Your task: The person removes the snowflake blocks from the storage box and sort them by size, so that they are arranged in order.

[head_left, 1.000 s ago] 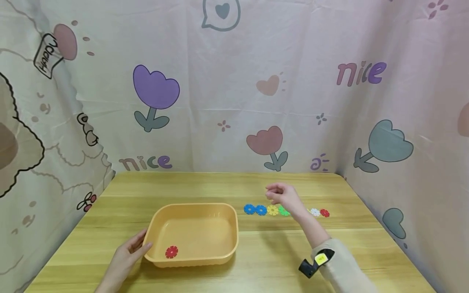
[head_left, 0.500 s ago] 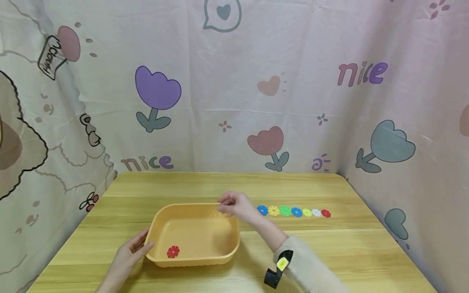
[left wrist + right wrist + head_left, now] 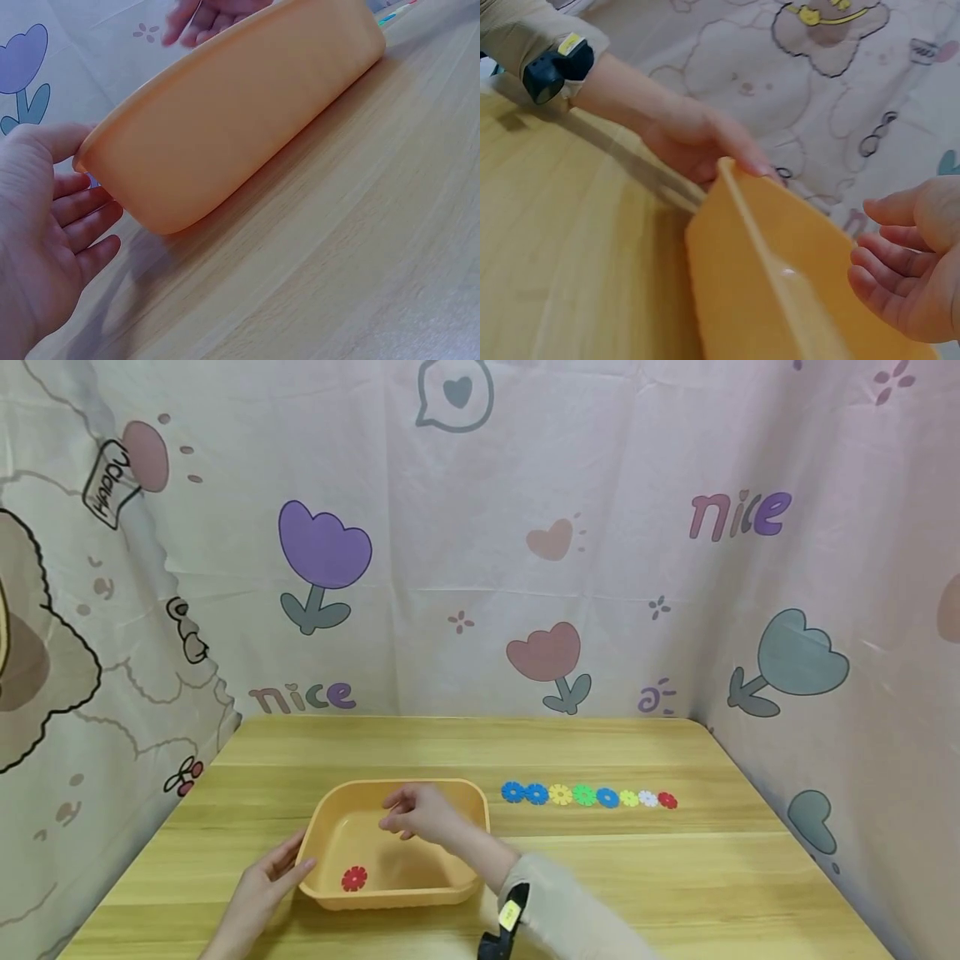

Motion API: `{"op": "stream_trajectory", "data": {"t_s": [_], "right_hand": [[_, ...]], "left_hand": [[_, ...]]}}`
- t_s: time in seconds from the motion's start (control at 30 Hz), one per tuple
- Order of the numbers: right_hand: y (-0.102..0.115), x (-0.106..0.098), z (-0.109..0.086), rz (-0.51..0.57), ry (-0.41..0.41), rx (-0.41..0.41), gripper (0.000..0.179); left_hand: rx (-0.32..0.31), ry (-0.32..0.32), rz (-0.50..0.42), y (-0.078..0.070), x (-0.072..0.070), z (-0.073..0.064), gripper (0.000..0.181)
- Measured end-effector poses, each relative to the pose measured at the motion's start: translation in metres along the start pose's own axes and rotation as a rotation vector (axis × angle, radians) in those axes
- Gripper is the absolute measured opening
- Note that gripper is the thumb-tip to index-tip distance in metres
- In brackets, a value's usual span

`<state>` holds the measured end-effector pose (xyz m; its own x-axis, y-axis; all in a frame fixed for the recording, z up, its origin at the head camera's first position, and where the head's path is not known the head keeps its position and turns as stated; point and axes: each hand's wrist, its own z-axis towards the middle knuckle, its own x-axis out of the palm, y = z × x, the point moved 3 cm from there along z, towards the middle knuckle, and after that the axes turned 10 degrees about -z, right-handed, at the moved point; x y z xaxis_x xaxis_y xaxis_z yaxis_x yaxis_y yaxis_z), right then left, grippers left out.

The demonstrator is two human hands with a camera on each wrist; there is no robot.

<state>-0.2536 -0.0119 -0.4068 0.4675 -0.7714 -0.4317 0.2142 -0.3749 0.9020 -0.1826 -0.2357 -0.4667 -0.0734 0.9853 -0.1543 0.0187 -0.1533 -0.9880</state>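
An orange plastic basin (image 3: 397,898) stands on the table, with one red flower-shaped disc (image 3: 354,878) lying at its near left inside. My left hand (image 3: 255,889) grips the basin's left rim, thumb over the edge and fingers against the outside, as the left wrist view also shows. Over the basin's interior hovers my right hand (image 3: 423,814), its fingers loosely bent; in the right wrist view nothing is seen between them. The red disc is below and left of that hand, apart from it.
Right of the basin, a row of flower-shaped discs lies on the wooden table (image 3: 637,885): blue discs (image 3: 513,792), a yellow disc (image 3: 560,794), a green disc (image 3: 584,795), a yellow-green disc (image 3: 628,798), a white disc (image 3: 648,798) and a red one. A printed curtain (image 3: 450,652) hangs behind.
My right hand has moved left from above the row of discs, past the basin's right edge, to above its inside. The left hand stays on the rim; the red disc inside has not moved.
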Motion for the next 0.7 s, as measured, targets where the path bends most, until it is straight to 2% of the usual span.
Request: {"op": "stream_trajectory", "data": {"t_s": [0.27, 0.5, 0.6, 0.7], "right_hand": [[-0.009, 0.035, 0.014, 0.002, -0.02, 0.077, 0.021], [-0.02, 0.054, 0.019, -0.151, -0.035, 0.15, 0.016], [-0.023, 0.058, 0.021, -0.231, -0.026, 0.135, 0.016], [-0.024, 0.06, 0.022, -0.359, -0.022, 0.098, 0.017]], "left_hand": [[0.015, -0.004, -0.007, 0.0, 0.001, 0.001, 0.061], [0.07, -0.014, -0.024, 0.0, 0.002, 0.001, 0.058], [0.085, -0.016, -0.022, 0.001, 0.001, 0.001, 0.057], [0.082, -0.015, -0.021, 0.002, 0.001, 0.002, 0.057]]}}
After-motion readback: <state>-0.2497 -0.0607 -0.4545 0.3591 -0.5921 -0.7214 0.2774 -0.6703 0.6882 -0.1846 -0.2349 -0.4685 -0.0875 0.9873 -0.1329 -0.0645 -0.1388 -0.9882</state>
